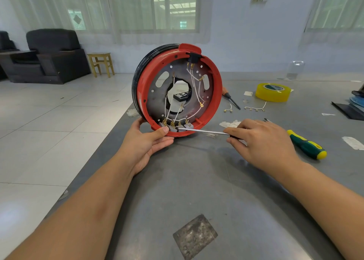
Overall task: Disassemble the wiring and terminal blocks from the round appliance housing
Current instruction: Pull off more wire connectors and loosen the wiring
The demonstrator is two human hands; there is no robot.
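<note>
Nearest, the grey desk (197, 181). Left hand (145, 141), grip closed on the lower rim, steadies the round housing (177, 90), upright on edge. Terminal blocks (175, 126) sit inside that rim. Right hand (260, 139) pinches a screwdriver (202, 131); its shaft lies horizontally, tip leftward touching the blocks, so the right hand works them.

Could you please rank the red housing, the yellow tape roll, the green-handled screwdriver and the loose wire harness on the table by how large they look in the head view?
1. red housing
2. and 3. yellow tape roll and green-handled screwdriver: look alike; the screwdriver lies nearer, so unsure
4. loose wire harness
</note>
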